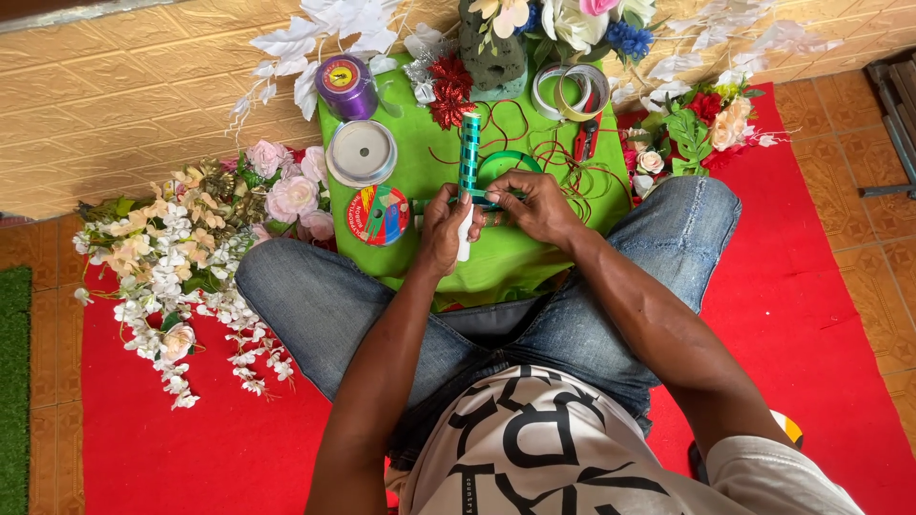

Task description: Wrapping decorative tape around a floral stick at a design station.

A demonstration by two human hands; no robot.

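Person sits cross-legged on a red mat, a green cloth spread over the lap and floor ahead.

Left hand: grip closed around the lower white end of a stick, held upright over the cloth. The stick's upper part is already wrapped in green ribbon.

Right hand: fingers pinched on a strand of green ribbon, just right of the stick and touching it near mid-length. The ribbon loops up from the hand in an arc.

On the cloth, left of the hands: a flat multicoloured spool, a white spool above it, a purple spool at the far edge. Red glitter flower beside the stick's top. Tape rolls and red scissors at the upper right; thin red cord is strewn near them.

White and pink blossoms are heaped on the floor by the left knee. More flowers lie beyond the right knee.
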